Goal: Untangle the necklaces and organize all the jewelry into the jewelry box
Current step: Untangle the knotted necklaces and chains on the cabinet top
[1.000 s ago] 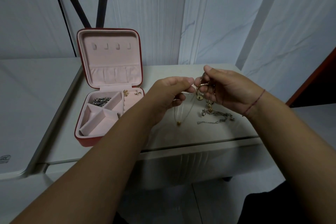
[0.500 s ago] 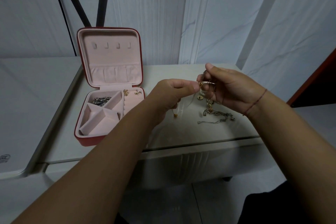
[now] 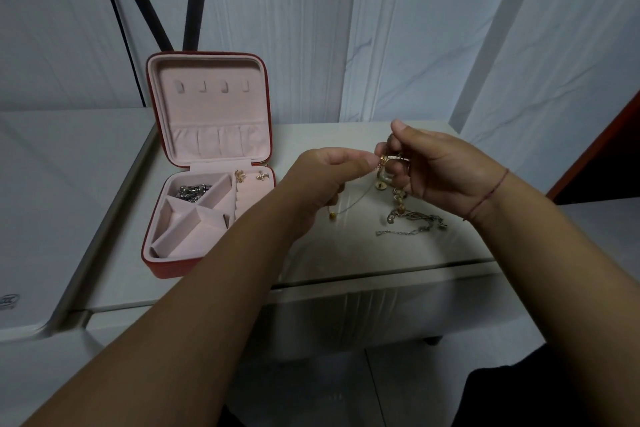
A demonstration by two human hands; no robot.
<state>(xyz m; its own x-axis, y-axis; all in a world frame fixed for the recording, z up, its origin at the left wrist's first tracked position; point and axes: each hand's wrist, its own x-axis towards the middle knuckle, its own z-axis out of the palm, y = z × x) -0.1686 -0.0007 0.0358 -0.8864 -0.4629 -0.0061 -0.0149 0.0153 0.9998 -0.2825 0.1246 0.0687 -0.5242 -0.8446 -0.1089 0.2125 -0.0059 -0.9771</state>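
Both hands are up over the table, right of the jewelry box.

Left hand: fingers curled in, with thumb and forefinger tips pinching a thin gold chain right at the knot. The chain drops slack from that pinch, passes under the fingers and ends in a small gold bead. I can't tell if the bead touches the table.

Right hand: thumb up, other fingers curled round the necklace tangle. It grips the tangle just beside the left fingertips, so the two pinches nearly touch. The rest of the tangle hangs out below the right fingers down to the table. A silver chain lies flat there, further right of the box than the bead. There's a red thread on the right wrist.

The box stands open with its lid upright at the back. Silver pieces sit in its back-left compartment. Two small earrings sit at the back of its right-hand pad.
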